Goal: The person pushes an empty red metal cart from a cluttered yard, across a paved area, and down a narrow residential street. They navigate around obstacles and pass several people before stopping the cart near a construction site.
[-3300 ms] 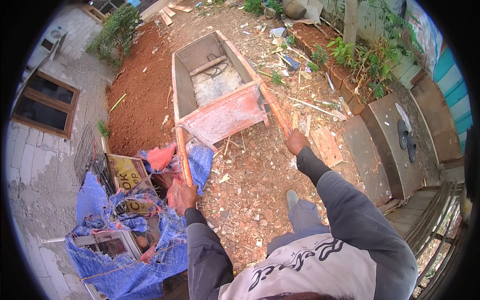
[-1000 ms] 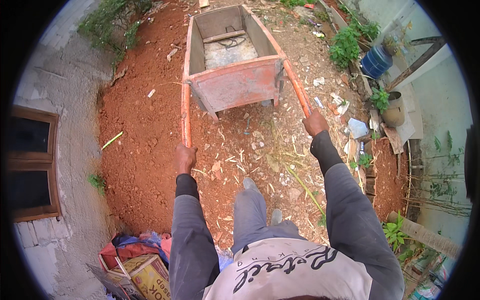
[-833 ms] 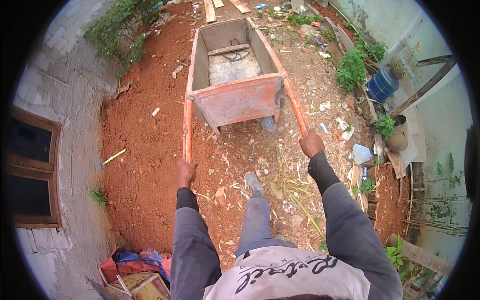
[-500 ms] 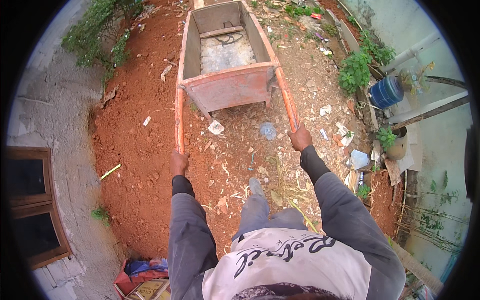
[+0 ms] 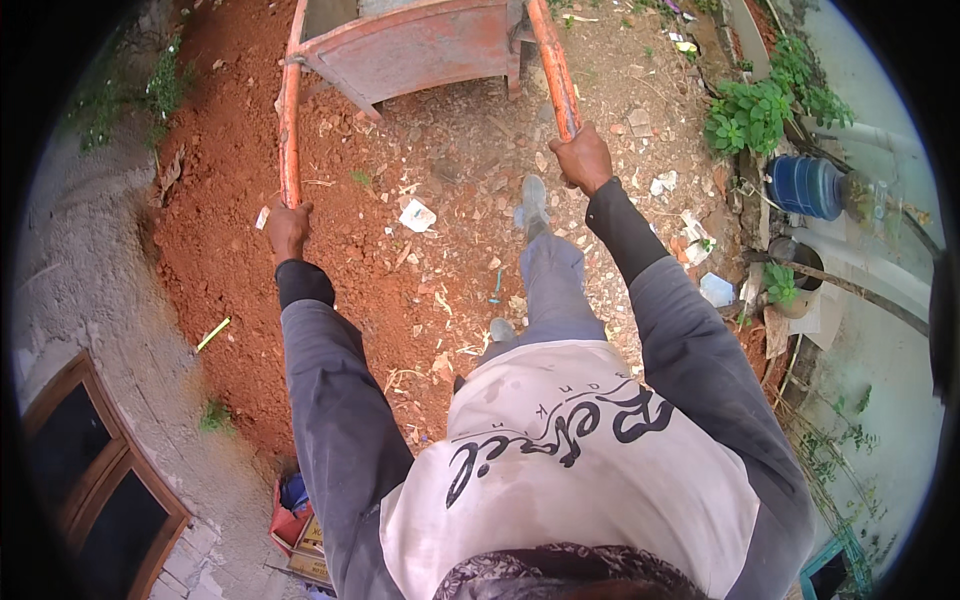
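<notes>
A worn red metal wheelbarrow (image 5: 415, 45) stands ahead of me at the top of the head view, its tub cut off by the frame's edge. My left hand (image 5: 287, 229) is closed round the end of its left orange handle (image 5: 290, 120). My right hand (image 5: 583, 158) grips the end of the right orange handle (image 5: 552, 65). Both arms, in dark grey sleeves, stretch forward. My feet in grey shoes step on the ground between the handles.
Red earth strewn with stones, paper scraps and twigs lies underfoot. A grey concrete wall with a dark wooden window (image 5: 90, 480) runs along the left. Green plants (image 5: 760, 105), a blue container (image 5: 805, 185) and pipes line the right side. Boxes (image 5: 300, 520) sit behind me.
I have walked forward with the wheelbarrow over the red earth. The blue tarp and box pile have dropped behind me, and the wheelbarrow now sits higher in the frame.
</notes>
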Available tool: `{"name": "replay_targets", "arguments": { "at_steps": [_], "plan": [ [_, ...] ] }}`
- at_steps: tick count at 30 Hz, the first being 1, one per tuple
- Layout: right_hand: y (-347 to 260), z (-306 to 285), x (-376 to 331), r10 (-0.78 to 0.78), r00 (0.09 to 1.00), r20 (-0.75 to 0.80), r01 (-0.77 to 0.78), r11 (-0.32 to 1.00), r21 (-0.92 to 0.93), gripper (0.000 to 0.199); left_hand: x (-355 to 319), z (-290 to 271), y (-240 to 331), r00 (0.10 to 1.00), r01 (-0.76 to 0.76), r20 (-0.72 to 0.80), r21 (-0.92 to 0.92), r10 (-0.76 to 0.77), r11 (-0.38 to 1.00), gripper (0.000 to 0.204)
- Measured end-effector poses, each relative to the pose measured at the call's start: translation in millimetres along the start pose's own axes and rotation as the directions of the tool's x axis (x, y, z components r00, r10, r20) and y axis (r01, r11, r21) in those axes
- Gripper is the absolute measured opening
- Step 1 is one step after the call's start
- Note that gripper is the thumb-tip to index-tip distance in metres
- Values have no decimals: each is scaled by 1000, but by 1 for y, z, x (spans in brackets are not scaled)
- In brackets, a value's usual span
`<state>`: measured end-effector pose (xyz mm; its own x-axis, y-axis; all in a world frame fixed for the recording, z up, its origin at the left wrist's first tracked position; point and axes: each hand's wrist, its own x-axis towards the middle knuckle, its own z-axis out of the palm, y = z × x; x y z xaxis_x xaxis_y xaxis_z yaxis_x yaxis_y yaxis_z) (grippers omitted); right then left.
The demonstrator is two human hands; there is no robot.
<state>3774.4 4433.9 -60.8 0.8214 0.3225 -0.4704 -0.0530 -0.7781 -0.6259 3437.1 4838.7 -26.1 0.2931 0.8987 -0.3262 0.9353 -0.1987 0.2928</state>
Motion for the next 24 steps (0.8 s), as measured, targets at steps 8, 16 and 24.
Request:
{"name": "replay_targets", "arguments": {
  "at_steps": [8,16,24],
  "plan": [
    [-152,-9,128,-48,996,74,50,999,-21,58,168,-62,75,991,-15,-133,19,17,1000,43],
    [-202,-31,323,-79,996,-38,77,996,-48,51,295,-55,250,996,-9,-90,26,11,1000,48],
    [-336,-20,489,-10,1000,0,10,995,104,54,463,-89,348,993,2,-117,-23,-5,1000,53]
  ]
}}
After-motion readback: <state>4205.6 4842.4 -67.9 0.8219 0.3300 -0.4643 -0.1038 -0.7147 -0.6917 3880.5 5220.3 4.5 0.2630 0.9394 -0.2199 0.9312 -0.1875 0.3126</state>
